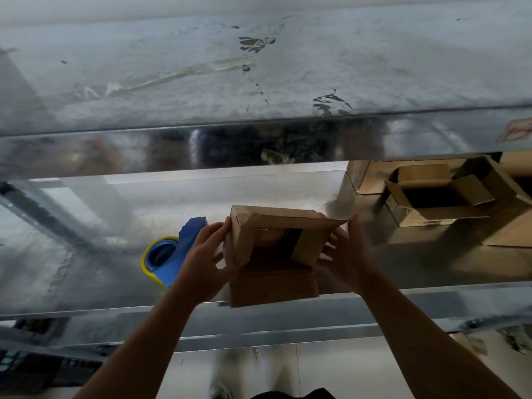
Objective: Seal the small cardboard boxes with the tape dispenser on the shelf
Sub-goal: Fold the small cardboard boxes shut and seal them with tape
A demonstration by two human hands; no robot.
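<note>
Standing on the metal shelf (86,254), the small cardboard box (273,286) has its flaps open (the inside is too dark to tell any contents). The left hand (201,254) grips its left wall and the right hand (348,254) pinches its right flap. One blue tape dispenser (169,254) lies just left of it; one more open box (426,214) stands at the right.

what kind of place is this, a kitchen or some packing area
Most likely a packing or stockroom area: bare metal shelving, open cardboard boxes at the right, and a blue tape dispenser beside a half-closed small box.
</note>
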